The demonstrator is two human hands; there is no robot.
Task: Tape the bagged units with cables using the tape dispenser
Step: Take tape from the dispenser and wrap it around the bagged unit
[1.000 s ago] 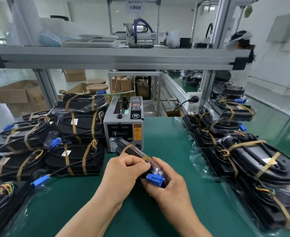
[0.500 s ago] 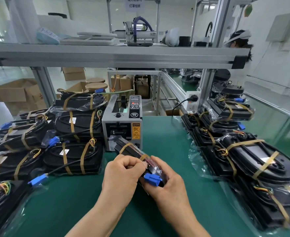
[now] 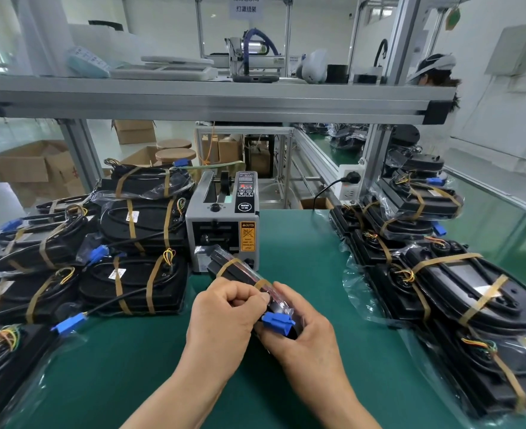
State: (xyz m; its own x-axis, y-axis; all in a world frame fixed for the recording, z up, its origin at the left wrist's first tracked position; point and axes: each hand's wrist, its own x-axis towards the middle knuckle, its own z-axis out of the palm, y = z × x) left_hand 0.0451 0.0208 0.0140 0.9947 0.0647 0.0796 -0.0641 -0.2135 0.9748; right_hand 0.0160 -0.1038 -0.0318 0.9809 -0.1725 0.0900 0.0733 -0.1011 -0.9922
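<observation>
Apparently far along: taped stacks flanked the dispenser; left hand pinched tape on the unit, right hand gripped its blue-plug end, unit raised just before the dispenser, 2 bands on; last band likely needed pressing down.

A black bagged unit, banded twice in tan tape with a blue connector at its near end, slants on edge, gripped by the left hand and right hand, just before the grey tape dispenser, with taped units stacked either side.
</observation>
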